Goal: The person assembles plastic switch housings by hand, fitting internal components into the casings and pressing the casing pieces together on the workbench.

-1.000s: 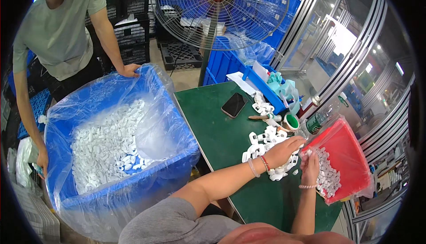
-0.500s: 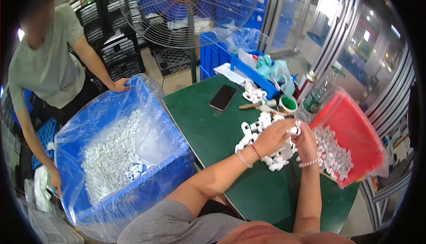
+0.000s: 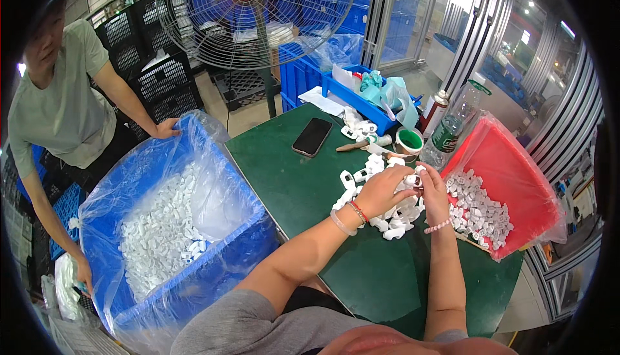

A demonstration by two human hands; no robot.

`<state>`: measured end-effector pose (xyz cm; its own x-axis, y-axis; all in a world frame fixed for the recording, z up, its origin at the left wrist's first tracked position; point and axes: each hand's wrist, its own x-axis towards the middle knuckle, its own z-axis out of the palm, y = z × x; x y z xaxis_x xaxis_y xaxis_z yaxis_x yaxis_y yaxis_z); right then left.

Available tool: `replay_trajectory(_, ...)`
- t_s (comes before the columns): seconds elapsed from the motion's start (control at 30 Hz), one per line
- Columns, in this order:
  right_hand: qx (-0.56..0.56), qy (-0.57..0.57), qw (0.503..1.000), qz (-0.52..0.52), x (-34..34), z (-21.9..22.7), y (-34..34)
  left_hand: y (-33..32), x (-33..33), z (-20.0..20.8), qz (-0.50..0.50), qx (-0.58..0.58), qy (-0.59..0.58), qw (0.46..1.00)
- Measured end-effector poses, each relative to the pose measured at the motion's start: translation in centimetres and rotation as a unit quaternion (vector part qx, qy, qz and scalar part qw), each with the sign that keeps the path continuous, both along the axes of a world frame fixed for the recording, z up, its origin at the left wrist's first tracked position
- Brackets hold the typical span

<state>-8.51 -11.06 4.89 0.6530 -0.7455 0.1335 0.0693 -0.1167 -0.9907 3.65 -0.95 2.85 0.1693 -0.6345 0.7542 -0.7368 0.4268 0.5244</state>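
Observation:
My left hand (image 3: pixel 382 190) and my right hand (image 3: pixel 431 190) meet over a heap of small white plastic parts (image 3: pixel 378 210) on the green table (image 3: pixel 303 181). Both pinch one white part (image 3: pixel 411 179) between their fingertips. The left wrist wears a red and a clear bracelet, the right a pink beaded one. A red bin (image 3: pixel 516 168) lined with clear plastic, holding more white parts (image 3: pixel 481 210), stands tilted just right of my right hand.
A blue crate (image 3: pixel 213 271) lined with a clear bag and part-filled with white parts stands left of the table. Another person (image 3: pixel 61 110) holds its rim. A black phone (image 3: pixel 312 137), a green cup (image 3: pixel 408 141), a bottle (image 3: pixel 452 129), a blue tray (image 3: pixel 355 100) and a large fan (image 3: pixel 258 13) lie beyond.
My left hand has come off the heap to join the right one on a single part. The view has swung left and down.

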Motion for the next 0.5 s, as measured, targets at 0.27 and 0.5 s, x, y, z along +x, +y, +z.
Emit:
replay_trajectory(0.27,-0.027,0.01,1.0,0.003,0.3,-0.2,1.1,0.9,0.4,-0.1,0.014,0.054,0.006,0.998)
replay_trajectory(0.5,-0.066,0.033,0.997,-0.02,-0.8,-0.6,-0.8,-1.0,-0.3,0.4,0.008,0.025,-0.01,1.0)
